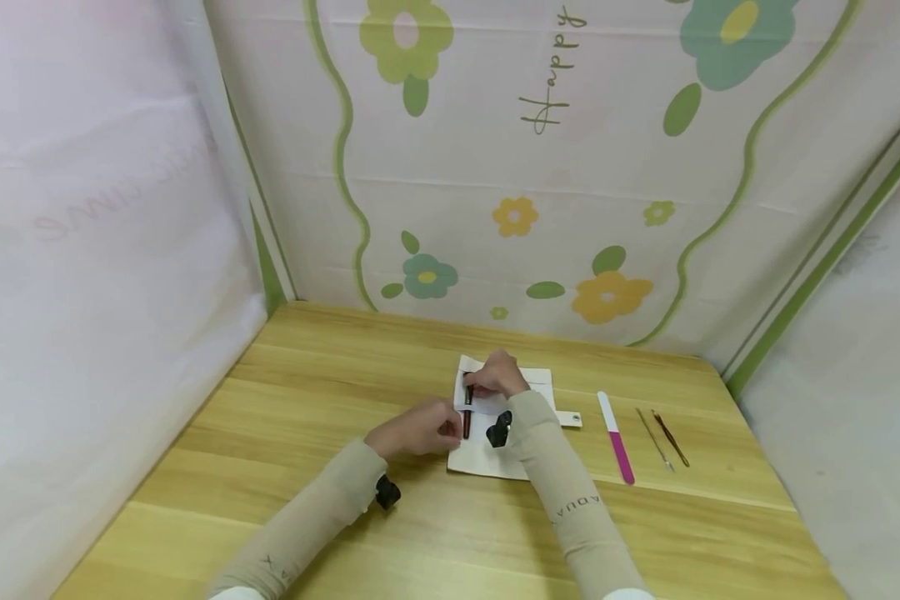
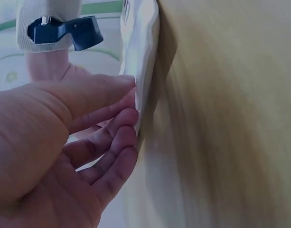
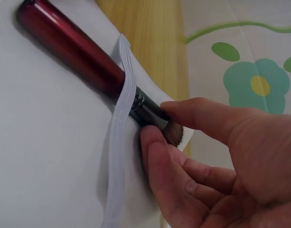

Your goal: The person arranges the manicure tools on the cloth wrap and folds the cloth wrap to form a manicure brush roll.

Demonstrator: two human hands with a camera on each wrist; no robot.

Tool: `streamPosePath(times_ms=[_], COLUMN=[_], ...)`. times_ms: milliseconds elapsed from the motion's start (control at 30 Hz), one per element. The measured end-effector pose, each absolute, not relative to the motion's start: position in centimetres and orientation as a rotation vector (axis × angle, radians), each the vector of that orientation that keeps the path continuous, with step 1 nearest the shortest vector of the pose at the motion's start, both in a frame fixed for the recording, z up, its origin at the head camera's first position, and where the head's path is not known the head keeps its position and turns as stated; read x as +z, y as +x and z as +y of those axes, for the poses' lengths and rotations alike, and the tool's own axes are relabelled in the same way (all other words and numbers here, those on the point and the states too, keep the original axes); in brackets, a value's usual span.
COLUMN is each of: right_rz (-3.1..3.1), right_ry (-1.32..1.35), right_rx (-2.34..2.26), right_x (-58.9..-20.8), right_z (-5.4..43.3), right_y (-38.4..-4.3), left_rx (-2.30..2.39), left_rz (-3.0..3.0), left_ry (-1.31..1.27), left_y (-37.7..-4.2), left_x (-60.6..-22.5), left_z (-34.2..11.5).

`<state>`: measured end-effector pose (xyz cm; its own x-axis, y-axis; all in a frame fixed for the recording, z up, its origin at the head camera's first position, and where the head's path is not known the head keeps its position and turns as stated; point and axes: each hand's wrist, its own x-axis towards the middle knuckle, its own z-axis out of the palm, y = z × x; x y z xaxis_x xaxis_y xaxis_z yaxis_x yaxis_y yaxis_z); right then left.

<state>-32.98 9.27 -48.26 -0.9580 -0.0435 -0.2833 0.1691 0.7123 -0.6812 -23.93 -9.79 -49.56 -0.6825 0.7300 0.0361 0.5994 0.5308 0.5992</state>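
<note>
A white fold-open case [image 1: 487,460] lies flat on the wooden table. On it is a makeup brush [image 3: 71,47] with a glossy dark red handle, a dark ferrule and short brown bristles. A white elastic band [image 3: 117,123] crosses over the brush between handle and ferrule. My right hand [image 1: 501,375] pinches the brush at the bristle end between thumb and fingers. At the case's left edge is my left hand [image 1: 420,427]; in the left wrist view its loosely bent fingertips [image 2: 129,115] and thumb rest against that edge.
A strap with a snap [image 1: 570,419] sticks out from the case's right side. Farther right lie a white and magenta nail file [image 1: 612,437], a thin metal tool [image 1: 655,440] and bronze tweezers [image 1: 671,437]. A flowered fabric wall [image 1: 450,183] stands behind the table.
</note>
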Motion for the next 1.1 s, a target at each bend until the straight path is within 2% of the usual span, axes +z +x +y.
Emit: streamPosePath(times_ms=[267,1100], right_rz=[2.586,2.527], right_ry=[0.113,0.045], right_rx=[-1.082,-1.017], right_x=[-48.3,-46.5], right_z=[9.4,9.7], right_y=[-32.5,-30.7], left_rx=[0.918,1.003], left_rz=[2.534,2.515], left_ry=[1.041,1.024], left_y=[-23.7,-23.6], left_x=[-50.1,-50.3], left_z=[-9.9,-9.8])
